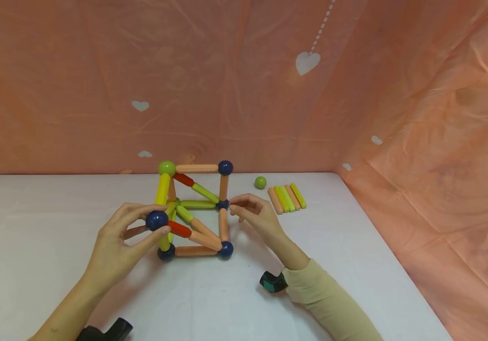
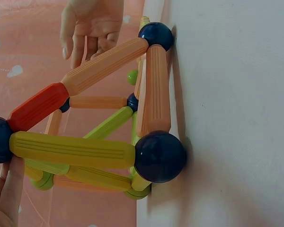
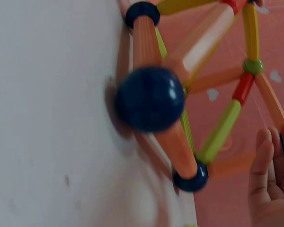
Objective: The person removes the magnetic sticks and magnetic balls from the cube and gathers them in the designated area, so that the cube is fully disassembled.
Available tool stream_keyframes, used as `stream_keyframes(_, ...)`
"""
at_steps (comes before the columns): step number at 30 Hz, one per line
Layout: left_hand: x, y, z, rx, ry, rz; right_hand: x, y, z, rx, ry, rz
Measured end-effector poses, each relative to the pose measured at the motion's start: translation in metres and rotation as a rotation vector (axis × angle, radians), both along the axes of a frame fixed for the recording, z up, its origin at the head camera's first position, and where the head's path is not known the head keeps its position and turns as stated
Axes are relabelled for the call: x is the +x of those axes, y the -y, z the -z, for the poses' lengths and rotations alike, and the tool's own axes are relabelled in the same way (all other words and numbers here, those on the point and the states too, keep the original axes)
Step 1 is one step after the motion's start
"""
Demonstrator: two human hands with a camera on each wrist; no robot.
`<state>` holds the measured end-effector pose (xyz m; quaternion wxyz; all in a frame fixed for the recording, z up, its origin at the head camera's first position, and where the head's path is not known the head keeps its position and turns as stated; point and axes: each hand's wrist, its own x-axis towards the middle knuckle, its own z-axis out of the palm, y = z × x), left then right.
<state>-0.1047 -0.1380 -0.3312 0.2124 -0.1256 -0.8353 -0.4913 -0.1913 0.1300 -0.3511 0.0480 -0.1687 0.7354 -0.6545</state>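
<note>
A box-shaped frame of magnetic sticks and balls (image 1: 197, 251) stands on the table. My left hand (image 1: 116, 246) pinches the dark blue ball (image 1: 156, 220) at its upper front left corner. From that ball a red stick (image 1: 180, 229) and an orange stick slope down to the lower front right blue ball (image 1: 225, 250). A yellow-green stick (image 2: 73, 149) drops from it to the lower front left ball (image 2: 161, 157). Beside the frame's back right side, my right hand (image 1: 257, 218) has its fingers loosely bent and holds nothing; in the right wrist view its fingers (image 3: 262, 163) overlap the upper back blue ball.
Right of the frame lie a loose green ball (image 1: 260, 182) and a row of several orange and yellow-green sticks (image 1: 286, 198). Black wrist devices (image 1: 273, 282) show by both forearms. A pink curtain (image 1: 244, 85) hangs behind the white table (image 1: 346, 265).
</note>
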Motion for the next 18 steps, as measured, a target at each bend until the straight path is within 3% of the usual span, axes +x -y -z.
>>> stream_keyframes(5, 0.001, 0.001, 0.000, 0.001, 0.013, 0.017, 0.004, 0.016, 0.002, 0.029, -0.013, -0.115)
stream_keyframes(12, 0.000, 0.003, 0.001, 0.036, -0.014, 0.061, 0.005, 0.038, 0.004, 0.042, -0.091, -0.379)
stream_keyframes(18, 0.000, 0.006, 0.002, 0.037, -0.021, 0.084, 0.006, 0.054, 0.003, 0.082, -0.140, -0.456)
